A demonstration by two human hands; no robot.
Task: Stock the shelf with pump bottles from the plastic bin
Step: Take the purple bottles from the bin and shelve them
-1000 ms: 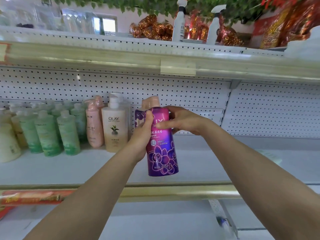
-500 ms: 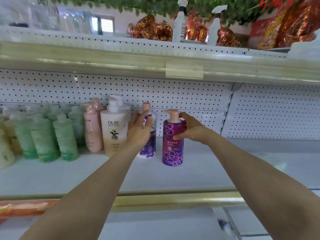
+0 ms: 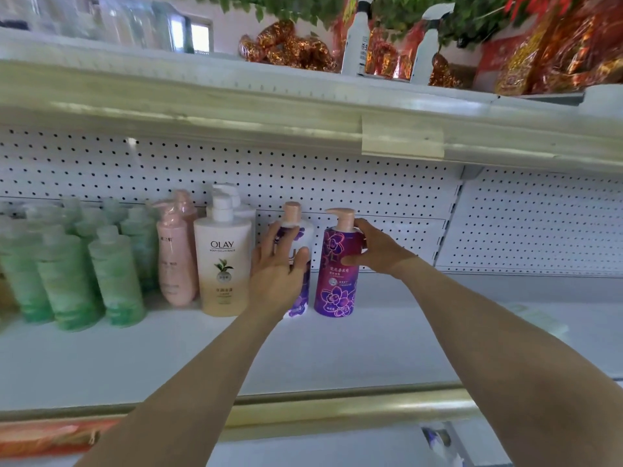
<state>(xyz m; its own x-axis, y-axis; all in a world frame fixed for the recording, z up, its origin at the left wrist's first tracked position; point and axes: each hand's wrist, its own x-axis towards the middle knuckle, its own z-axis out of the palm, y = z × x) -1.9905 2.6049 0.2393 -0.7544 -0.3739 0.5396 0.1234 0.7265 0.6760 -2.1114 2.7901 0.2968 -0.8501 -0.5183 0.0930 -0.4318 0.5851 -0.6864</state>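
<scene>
Gripping the purple bottle (image 3: 335, 284) at mid-frame with the right hand (image 3: 377, 252), thumb across the front, fingers curled behind the shoulder. Standing upright there, base on the shelf (image 3: 387, 345). Just left, pressing the left hand (image 3: 276, 269) flat, fingers straight, against a white bottle (image 3: 303, 229). Further left: a cream bottle (image 3: 222, 267), a pink bottle (image 3: 175, 264), then green bottles (image 3: 114, 281), blurred.

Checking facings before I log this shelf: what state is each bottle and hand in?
purple bottle, upright on shelf, pump spout pointing left, gripped.
white bottle, upright, beside it, partly hidden.
Olay bottle, upright, label forward.
green bottles, upright, blurred.
right hand, grips purple bottle.
left hand, fingers straight against white bottle.
</scene>
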